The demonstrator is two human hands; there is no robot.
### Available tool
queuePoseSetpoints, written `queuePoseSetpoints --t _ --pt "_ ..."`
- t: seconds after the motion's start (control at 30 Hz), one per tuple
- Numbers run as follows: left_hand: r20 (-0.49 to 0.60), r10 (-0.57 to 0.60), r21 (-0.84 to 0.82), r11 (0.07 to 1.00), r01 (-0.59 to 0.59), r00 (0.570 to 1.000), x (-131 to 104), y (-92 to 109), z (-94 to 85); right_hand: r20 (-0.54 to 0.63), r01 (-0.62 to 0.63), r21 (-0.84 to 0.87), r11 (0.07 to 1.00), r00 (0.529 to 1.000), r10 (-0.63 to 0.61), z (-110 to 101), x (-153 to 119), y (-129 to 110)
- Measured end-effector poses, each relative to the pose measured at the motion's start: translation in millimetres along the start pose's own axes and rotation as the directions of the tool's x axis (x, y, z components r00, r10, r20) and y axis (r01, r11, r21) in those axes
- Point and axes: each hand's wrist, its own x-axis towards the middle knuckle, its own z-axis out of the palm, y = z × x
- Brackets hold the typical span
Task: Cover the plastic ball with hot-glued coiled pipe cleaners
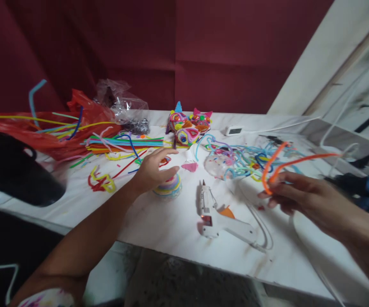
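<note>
Between the fingers of my right hand is a bent orange pipe cleaner, held above the right side of the table. My left hand has its thumb and fingers apart, over a round craft piece with pastel coloured rings. The hand hides part of this piece, and I cannot tell whether they touch. Right of it lies a small pink triangle. A white glue gun with an orange trigger rests on its side between my hands.
Several colourful craft figures stand at the back. Tangled pipe cleaners lie right of centre, straight ones by a red plastic bag. A black object is at left, a small white display behind. A cable trails from the glue gun.
</note>
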Motion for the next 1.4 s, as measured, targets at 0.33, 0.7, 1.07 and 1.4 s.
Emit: queuePoseSetpoints --t 0.33,0.7,1.07,1.4 --pt "0.326 -0.065 -0.592 0.764 0.257 0.943 -15 8 24.7 0.315 0.171 -0.183 0.968 0.943 -0.107 80 18 -19" --pt "0.275 -0.078 -0.728 0.634 0.261 0.958 -18 14 29.6 0.492 0.188 -0.149 0.971 0.866 -0.092 133 16 -18" --pt "0.007 0.357 -0.632 0.726 -0.272 0.934 -35 -1 26.3 0.397 0.010 0.199 0.980 0.913 -0.090 100 33 -21" --pt "0.029 0.302 -0.772 0.613 -0.170 0.953 -33 5 30.8 0.301 0.320 -0.214 0.923 0.920 -0.249 52 35 -16"
